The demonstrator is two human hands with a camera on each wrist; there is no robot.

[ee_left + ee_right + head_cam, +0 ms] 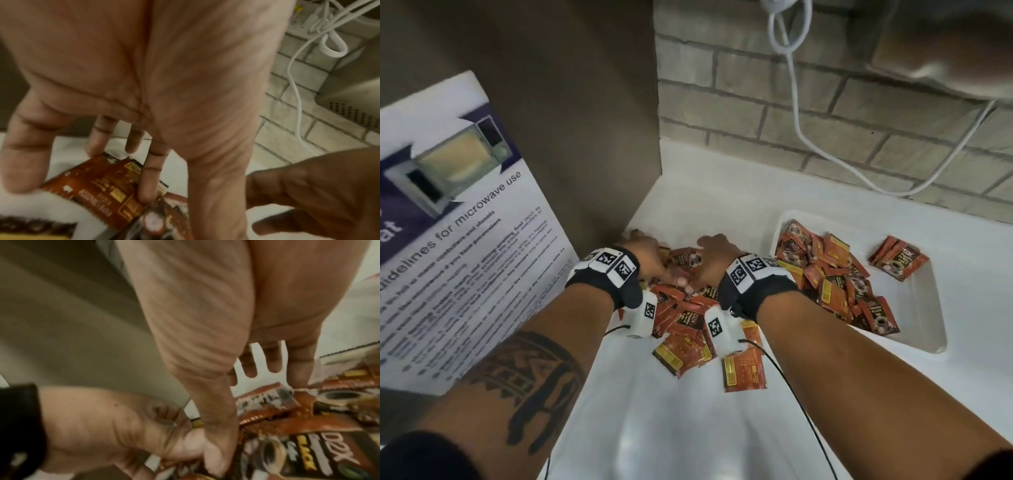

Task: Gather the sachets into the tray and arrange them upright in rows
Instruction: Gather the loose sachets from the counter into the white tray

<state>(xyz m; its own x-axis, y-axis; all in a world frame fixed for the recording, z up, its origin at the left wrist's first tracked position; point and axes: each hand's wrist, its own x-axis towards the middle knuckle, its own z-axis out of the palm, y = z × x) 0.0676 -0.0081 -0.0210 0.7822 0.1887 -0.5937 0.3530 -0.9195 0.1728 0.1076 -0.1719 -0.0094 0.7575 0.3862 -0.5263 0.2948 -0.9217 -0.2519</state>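
Note:
A heap of red-brown coffee sachets (688, 318) lies on the white counter. My left hand (650, 263) and right hand (710, 260) both reach down into its far side, close together, thumbs nearly touching. In the left wrist view my fingers (151, 178) are straight and spread, resting on a sachet (98, 191). The right wrist view shows the fingers (298, 366) of my right hand straight too, above sachets (308, 447). The white tray (917, 335) at the right holds several sachets (832, 281) lying jumbled, none upright. A few more sachets (897, 257) lie at its far right edge.
A microwave-use poster (448, 222) leans at the left against a brown panel (585, 120). Behind are a brick wall (859, 144), a hanging white cable (801, 130) and a metal appliance (962, 51). Two loose sachets (744, 373) lie nearest me.

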